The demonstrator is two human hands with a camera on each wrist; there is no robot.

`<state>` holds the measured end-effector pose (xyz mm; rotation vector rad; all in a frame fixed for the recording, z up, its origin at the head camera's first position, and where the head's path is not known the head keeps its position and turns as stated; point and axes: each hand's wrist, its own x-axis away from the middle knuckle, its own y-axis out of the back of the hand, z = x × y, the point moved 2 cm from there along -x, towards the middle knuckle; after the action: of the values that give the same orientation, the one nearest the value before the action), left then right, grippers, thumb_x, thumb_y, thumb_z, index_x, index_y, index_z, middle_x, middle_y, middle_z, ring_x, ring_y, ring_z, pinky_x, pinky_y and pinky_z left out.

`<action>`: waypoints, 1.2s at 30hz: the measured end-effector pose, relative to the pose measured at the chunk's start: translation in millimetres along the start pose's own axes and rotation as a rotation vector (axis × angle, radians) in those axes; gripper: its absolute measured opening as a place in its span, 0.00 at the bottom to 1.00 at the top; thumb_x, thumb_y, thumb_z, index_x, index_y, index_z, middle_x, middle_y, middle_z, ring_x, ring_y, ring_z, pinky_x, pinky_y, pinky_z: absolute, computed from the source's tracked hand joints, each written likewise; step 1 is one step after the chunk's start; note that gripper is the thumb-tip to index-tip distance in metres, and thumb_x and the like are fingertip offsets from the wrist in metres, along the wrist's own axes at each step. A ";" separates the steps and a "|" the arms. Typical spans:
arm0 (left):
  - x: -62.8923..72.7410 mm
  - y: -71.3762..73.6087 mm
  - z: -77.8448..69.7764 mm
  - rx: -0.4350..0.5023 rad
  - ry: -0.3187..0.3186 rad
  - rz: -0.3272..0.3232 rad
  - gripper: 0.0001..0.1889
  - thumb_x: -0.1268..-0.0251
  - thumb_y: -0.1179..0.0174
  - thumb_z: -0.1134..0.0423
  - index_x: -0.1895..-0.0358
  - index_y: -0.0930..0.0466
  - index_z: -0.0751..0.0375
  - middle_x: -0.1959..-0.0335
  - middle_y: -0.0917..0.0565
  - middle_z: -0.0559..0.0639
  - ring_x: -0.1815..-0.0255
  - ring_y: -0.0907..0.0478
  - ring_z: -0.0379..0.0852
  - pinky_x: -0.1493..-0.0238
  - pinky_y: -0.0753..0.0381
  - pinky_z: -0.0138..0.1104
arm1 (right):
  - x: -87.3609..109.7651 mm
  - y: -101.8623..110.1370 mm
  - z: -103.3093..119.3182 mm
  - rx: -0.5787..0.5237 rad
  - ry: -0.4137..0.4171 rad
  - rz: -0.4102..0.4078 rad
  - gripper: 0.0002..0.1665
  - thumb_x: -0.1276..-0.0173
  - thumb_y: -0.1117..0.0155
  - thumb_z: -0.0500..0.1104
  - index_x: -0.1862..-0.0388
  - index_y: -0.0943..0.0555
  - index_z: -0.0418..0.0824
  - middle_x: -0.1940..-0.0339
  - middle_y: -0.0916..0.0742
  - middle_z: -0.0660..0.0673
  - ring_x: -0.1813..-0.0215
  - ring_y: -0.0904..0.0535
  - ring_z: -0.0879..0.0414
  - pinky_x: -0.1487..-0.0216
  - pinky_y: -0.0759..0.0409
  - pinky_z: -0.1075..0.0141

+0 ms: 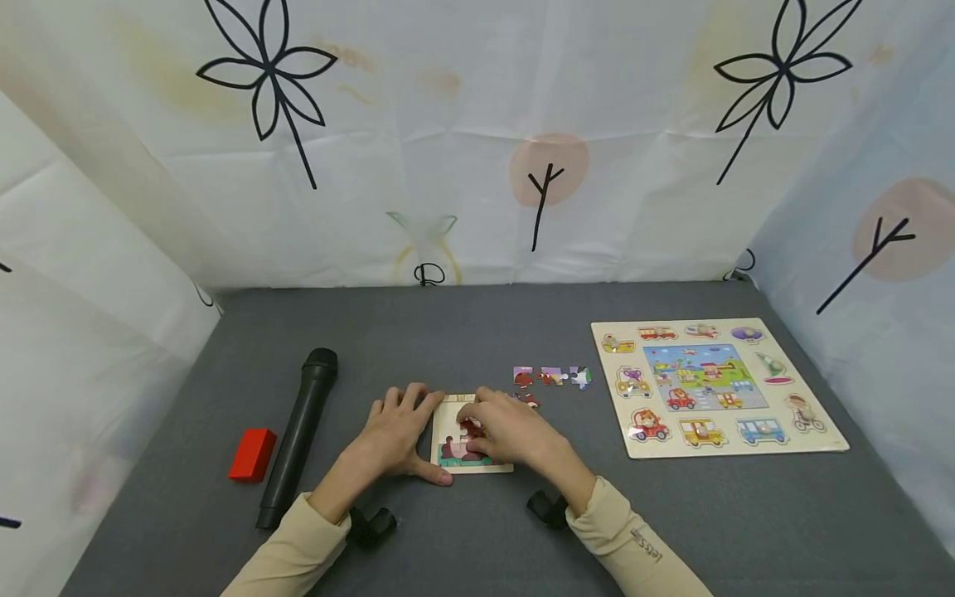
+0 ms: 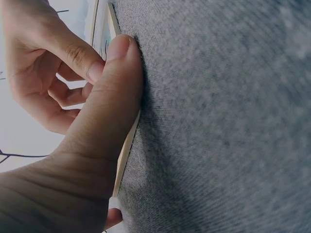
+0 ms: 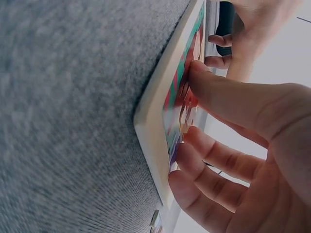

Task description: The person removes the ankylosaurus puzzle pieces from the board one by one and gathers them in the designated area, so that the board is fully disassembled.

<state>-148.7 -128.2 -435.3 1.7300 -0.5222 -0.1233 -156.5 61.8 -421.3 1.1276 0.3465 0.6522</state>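
A small wooden jigsaw board (image 1: 481, 470) lies on the table between both hands, part filled with pieces in brown, pink and green. My left hand (image 1: 395, 433) holds its left side, fingers at the upper corner and thumb (image 2: 112, 92) along the near edge. Over the picture, my right hand (image 1: 515, 433) pinches a reddish-brown puzzle piece (image 1: 472, 428) between thumb and fingertips, close on the board. In the right wrist view the thumb (image 3: 214, 90) presses on the picture and the other fingertips reach its far side. The right hand partly hides the picture.
Several loose puzzle pieces (image 1: 552, 376) lie just beyond the right hand. A large wooden vehicle puzzle (image 1: 705, 377) is at the right. On the left are a black microphone (image 1: 298, 439) and a red block (image 1: 252, 454). Patterned white cloth (image 1: 477, 141) encloses the grey table (image 1: 671, 522).
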 end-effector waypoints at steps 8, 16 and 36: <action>0.2 0.0 0.0 0.008 0.000 -0.002 0.61 0.65 0.22 0.28 0.24 0.36 0.51 0.31 0.34 0.59 0.41 0.35 0.61 0.46 0.31 0.55 | 0.9 0.3 0.2 -0.020 0.012 -0.026 0.16 0.38 0.22 0.42 0.53 0.16 0.43 0.65 0.20 0.48 0.68 0.30 0.59 0.66 0.31 0.68; 0.9 -0.3 0.2 0.018 0.000 -0.001 0.61 0.65 0.22 0.28 0.24 0.36 0.51 0.30 0.34 0.59 0.40 0.35 0.62 0.45 0.32 0.55 | 2.3 3.2 0.5 -0.033 0.015 -0.032 0.20 0.40 0.21 0.39 0.48 0.13 0.43 0.63 0.18 0.47 0.68 0.29 0.60 0.67 0.30 0.69; -0.9 -1.7 0.7 0.017 0.018 0.005 0.62 0.66 0.22 0.28 0.23 0.37 0.50 0.30 0.34 0.58 0.40 0.35 0.61 0.44 0.32 0.55 | 12.4 19.4 -15.5 -0.105 -0.029 -0.024 0.20 0.30 0.31 0.35 0.40 0.16 0.40 0.59 0.18 0.45 0.66 0.28 0.59 0.65 0.29 0.69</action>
<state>-149.2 -128.3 -437.3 1.7444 -0.5160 -0.1004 -161.6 86.1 -409.0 1.0308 0.2974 0.6254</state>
